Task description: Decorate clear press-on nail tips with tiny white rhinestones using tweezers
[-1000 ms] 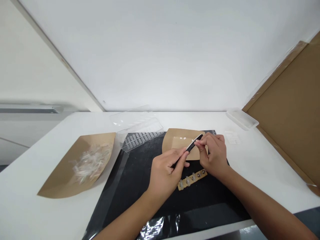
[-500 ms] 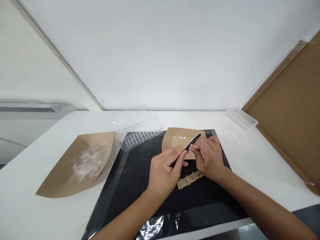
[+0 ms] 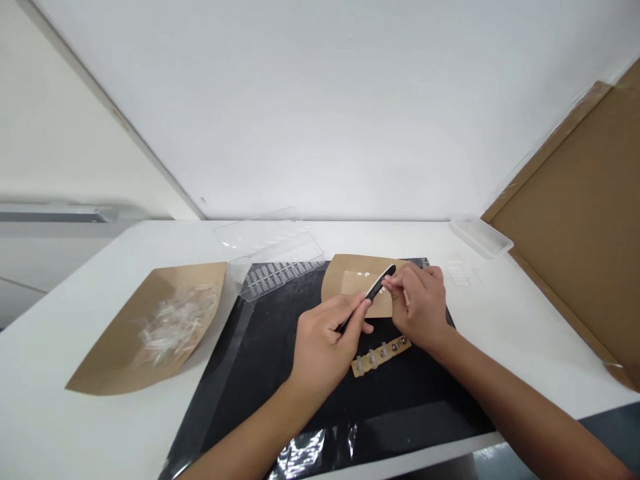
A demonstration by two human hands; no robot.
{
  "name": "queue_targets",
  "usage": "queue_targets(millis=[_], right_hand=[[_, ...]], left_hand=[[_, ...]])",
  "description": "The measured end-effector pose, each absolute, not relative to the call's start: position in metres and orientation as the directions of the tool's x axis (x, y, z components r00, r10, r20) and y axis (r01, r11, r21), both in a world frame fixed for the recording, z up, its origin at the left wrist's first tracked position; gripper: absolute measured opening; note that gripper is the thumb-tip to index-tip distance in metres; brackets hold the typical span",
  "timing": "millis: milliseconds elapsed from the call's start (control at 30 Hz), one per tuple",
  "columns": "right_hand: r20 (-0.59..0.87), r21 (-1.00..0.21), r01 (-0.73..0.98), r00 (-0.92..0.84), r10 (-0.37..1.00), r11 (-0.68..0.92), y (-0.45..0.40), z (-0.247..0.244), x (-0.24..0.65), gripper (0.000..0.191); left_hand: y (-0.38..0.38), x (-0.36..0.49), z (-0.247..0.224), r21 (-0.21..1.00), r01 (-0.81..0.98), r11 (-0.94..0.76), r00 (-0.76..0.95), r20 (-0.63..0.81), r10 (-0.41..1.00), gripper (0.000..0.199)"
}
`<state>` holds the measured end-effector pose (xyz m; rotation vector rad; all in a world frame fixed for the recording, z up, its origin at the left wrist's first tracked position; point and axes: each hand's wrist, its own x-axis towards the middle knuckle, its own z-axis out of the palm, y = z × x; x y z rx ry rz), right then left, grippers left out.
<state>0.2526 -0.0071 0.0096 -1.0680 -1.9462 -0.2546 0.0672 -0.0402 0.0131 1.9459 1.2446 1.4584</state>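
Left hand (image 3: 324, 350) grips a nail file (image 3: 371, 292) beside right hand (image 3: 419, 310).

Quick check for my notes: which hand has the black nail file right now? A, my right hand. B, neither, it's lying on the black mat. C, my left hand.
C: the left hand grips the black nail file near its lower end, with the upper end reaching toward the right hand.
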Motion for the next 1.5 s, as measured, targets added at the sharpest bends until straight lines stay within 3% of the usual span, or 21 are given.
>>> queue_targets(millis=[100,233,700,1100,1233,1367,1500], right_hand=[[0.744,-0.207,0.728,-0.317,0.588,0.654,-0.007,0.01,0.254,0.023],[0.771,-0.231,0.746,-0.251,0.585,0.625,-0.006,0.011,0.255,0.023],[0.769,-0.233,0.736,-0.26,0.584,0.635,-0.003,0.014,0.254,0.023],[0.755,-0.176,0.716,-0.342,0.559,0.676,0.0,0.018,0.251,0.024],[0.773,-0.206,0.773,-0.248,0.584,0.6,0.001,0.021,0.254,0.025],[0.734,-0.177,0.746,-0.334,0.591,0.642,0.002,0.021,0.256,0.025],[0.746,-0.22,0.797,-0.235,0.624,0.563,0.005,0.02,0.258,0.026]], left_hand=[[-0.041,0.067,0.013,0.761,0.397,-0.513,0.056,0.537,0.841,0.017],[-0.041,0.067,0.014,0.763,0.394,-0.513,0.042,0.543,0.839,0.022],[-0.044,0.07,0.018,0.818,0.385,-0.428,-0.011,0.468,0.884,0.018],[-0.043,0.072,0.021,0.856,0.355,-0.377,-0.058,0.422,0.905,0.018],[-0.045,0.073,0.022,0.843,0.369,-0.391,-0.051,0.439,0.897,0.017],[-0.044,0.073,0.02,0.829,0.377,-0.413,-0.038,0.46,0.887,0.017],[-0.044,0.073,0.019,0.798,0.404,-0.448,-0.037,0.503,0.863,0.017]])
